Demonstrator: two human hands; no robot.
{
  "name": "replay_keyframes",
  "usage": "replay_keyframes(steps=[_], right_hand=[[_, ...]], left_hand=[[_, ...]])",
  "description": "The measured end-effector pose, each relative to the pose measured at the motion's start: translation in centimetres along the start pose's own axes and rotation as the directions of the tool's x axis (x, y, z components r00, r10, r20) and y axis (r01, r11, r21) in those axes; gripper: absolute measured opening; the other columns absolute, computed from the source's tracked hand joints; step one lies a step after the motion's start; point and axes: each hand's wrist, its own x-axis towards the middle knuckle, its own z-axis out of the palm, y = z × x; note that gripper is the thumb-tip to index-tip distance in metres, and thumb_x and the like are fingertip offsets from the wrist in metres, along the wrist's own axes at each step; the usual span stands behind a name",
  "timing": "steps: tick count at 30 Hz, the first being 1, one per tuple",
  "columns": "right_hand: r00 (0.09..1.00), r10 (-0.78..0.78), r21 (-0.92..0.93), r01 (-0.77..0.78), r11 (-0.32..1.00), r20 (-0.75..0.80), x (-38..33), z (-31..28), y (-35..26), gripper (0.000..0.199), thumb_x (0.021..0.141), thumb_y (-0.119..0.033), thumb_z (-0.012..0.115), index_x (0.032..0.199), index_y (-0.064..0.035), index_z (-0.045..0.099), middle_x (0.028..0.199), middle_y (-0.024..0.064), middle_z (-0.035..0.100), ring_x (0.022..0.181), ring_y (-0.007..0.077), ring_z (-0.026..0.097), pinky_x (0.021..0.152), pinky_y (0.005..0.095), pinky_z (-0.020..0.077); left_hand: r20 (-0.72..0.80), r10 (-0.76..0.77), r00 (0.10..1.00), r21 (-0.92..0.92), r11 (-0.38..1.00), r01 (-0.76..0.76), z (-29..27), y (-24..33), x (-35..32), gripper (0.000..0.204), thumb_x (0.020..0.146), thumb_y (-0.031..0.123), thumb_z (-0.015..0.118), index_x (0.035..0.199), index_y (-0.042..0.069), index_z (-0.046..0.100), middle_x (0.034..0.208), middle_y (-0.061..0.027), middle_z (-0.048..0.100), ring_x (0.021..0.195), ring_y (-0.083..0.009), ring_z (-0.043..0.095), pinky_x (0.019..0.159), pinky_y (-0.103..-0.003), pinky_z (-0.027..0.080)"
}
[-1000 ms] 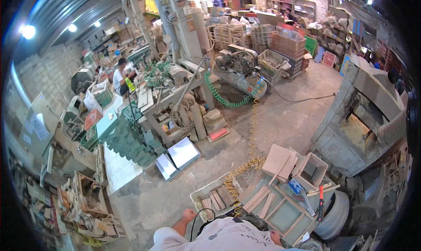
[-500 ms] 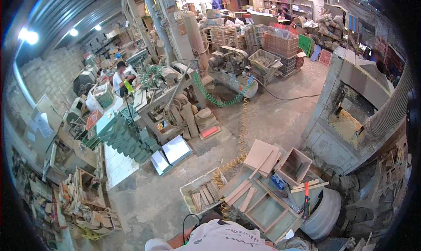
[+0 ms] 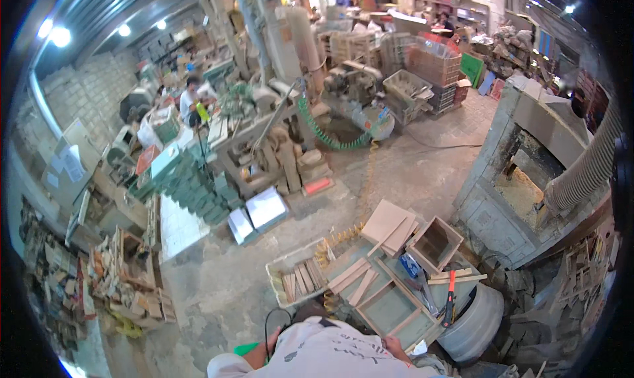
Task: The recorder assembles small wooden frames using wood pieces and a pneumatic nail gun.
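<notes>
Strips point(image 3: 351, 277) of wood lie flat beside the framed panel point(image 3: 391, 310) on the desk point(image 3: 345, 254), apparently for easy reach. The right hand point(image 3: 396, 347) is nearest that panel; the left hand point(image 3: 271, 341) is just beside something green point(image 3: 245, 349). Blurred and partly hidden, neither grip can be judged open or closed.

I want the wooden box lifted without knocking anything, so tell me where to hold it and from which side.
Likely best by the far right rim, from above: the box opens upward, so that wall could be pinched inside and out. Boards crowd its left and strips lie on its near side, while the far right looks freer.
</notes>
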Motion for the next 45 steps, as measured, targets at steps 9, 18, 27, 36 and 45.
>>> replay_keyframes(steps=[9, 18, 27, 36, 45], right_hand=[[0.957, 0.17, 0.043, -0.185, 0.982, 0.237, -10.3, -4.5, 1.4, 0.028, 0.087, -0.028, 0.064, 0.091, -0.0016, 0.069, 0.084, 0.009, 0.068, 0.075, 0.0184, 0.063, 0.067, 0.0341, 0.0504], [0.973, 0.203, -0.334, -0.157, 0.929, 0.107, -5.8, -6.9, 1.4, 0.037, 0.088, -0.03, 0.056, 0.1, 0.003, 0.068, 0.091, 0.0208, 0.07, 0.089, 0.0313, 0.067, 0.08, 0.0401, 0.0516], [0.955, 0.296, 0.201, -0.293, 0.935, 0.017, -5.7, -1.1, -4.0, 0.035, 0.086, -0.028, 0.066, 0.107, -0.0002, 0.069, 0.093, 0.014, 0.072, 0.08, 0.0158, 0.068, 0.072, 0.0298, 0.0538], [0.932, 0.357, 0.362, -0.312, 0.878, -0.063, -10.0, 2.3, -1.5, 0.018, 0.082, -0.019, 0.065, 0.08, -0.0013, 0.068, 0.075, 0.006, 0.069, 0.07, 0.0172, 0.063, 0.067, 0.0333, 0.0497], [0.87, 0.361, 0.209, -0.305, 0.929, -0.336, -1.9, 3.5, -1.2, 0.031, 0.077, -0.028, 0.067, 0.095, -0.0036, 0.068, 0.094, 0.0191, 0.069, 0.088, 0.0346, 0.066, 0.079, 0.0407, 0.0512]], left_hand=[[0.389, -0.355, 0.85, -0.198, 0.869, 0.453, 10.5, 5.0, -27.2, 0.026, 0.093, 0.018, 0.055, 0.113, 0.005, 0.065, 0.109, -0.0113, 0.07, 0.094, -0.0171, 0.068, 0.086, -0.037, 0.055], [0.33, -0.402, 0.854, -0.359, 0.783, 0.507, 12.4, 9.9, -31.7, 0.021, 0.093, 0.013, 0.055, 0.108, 0.003, 0.064, 0.106, -0.01, 0.07, 0.092, -0.0185, 0.067, 0.083, -0.035, 0.055], [0.196, -0.401, 0.895, -0.159, 0.887, 0.433, 9.3, 8.6, -29.7, 0.02, 0.092, 0.011, 0.055, 0.108, 0.003, 0.064, 0.104, -0.009, 0.069, 0.09, -0.0182, 0.066, 0.081, -0.034, 0.055], [0.011, -0.289, 0.957, -0.045, 0.956, 0.289, 2.3, 1.8, -28.8, 0.019, 0.092, 0.01, 0.055, 0.108, 0.003, 0.063, 0.101, -0.0081, 0.069, 0.088, -0.0178, 0.066, 0.08, -0.033, 0.054], [-0.338, -0.072, 0.938, -0.052, 0.997, 0.057, -10.7, -9.3, -31.9, 0.018, 0.092, 0.008, 0.054, 0.107, 0.003, 0.063, 0.099, -0.0071, 0.068, 0.086, -0.0175, 0.065, 0.078, -0.032, 0.054]])
